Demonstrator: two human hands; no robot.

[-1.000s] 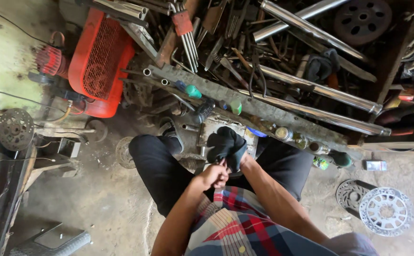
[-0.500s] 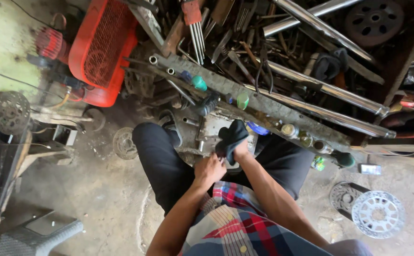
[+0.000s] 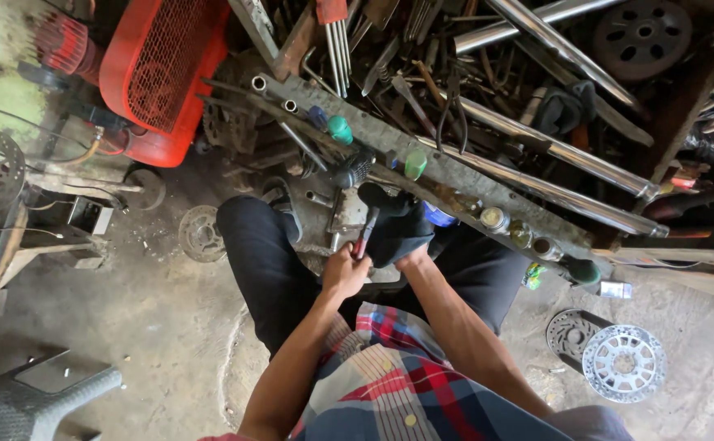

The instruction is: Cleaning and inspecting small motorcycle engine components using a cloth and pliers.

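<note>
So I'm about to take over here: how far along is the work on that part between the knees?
Mid-job, as far as shows. The left hand grips a red-handled tool against the metal part; the right hand presses a dark cloth on it. Nothing looks finished: the part sits between the knees, mostly hidden.

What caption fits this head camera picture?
Left hand grips a red-handled tool; right hand, wrapped in dark cloth, beside it.

A crowded tool rail (image 3: 455, 175) blocks ahead; open floor (image 3: 145, 310) lies left.
</note>
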